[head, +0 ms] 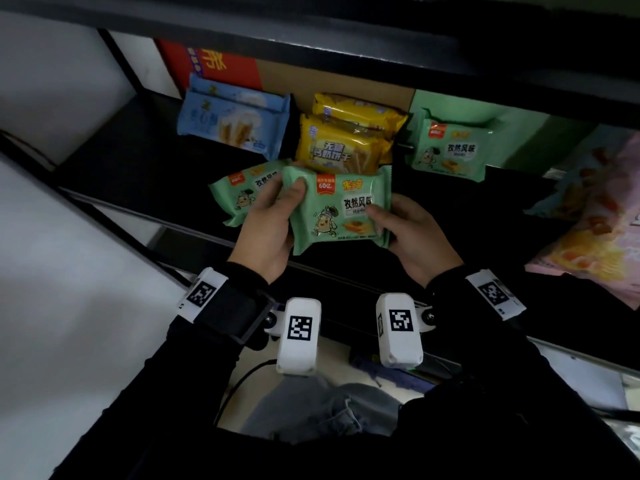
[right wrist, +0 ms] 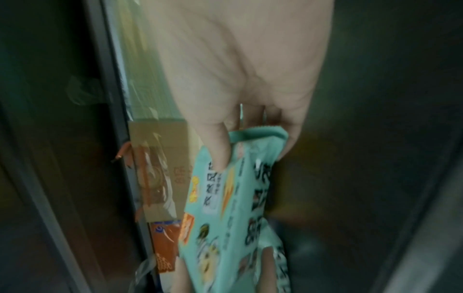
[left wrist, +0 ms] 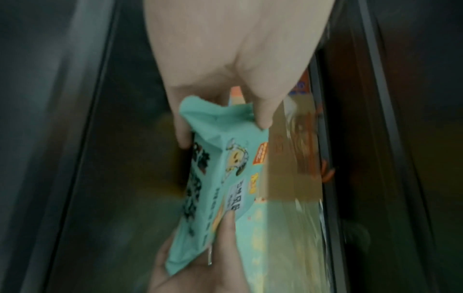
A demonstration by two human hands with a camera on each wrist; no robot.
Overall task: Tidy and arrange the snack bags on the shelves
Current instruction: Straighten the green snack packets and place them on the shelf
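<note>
Both hands hold one green snack bag (head: 341, 209) flat above the front of the dark shelf (head: 131, 168). My left hand (head: 273, 220) grips its left edge, thumb on the front. My right hand (head: 405, 226) pinches its right edge, thumb on the label. In the left wrist view the green bag (left wrist: 220, 178) is pinched between thumb and fingers; the right wrist view shows the same bag (right wrist: 238, 198) gripped at its end seam. A second green bag (head: 239, 195) lies on the shelf just behind my left hand, partly hidden. A third green bag (head: 450, 150) lies further right.
Stacked blue bags (head: 232, 116) lie at the back left, stacked yellow bags (head: 346, 136) in the middle. A red box (head: 211, 67) and a brown carton (head: 329, 81) stand against the back. Large pink snack bags (head: 595, 216) fill the right. An upper shelf (head: 346, 36) overhangs.
</note>
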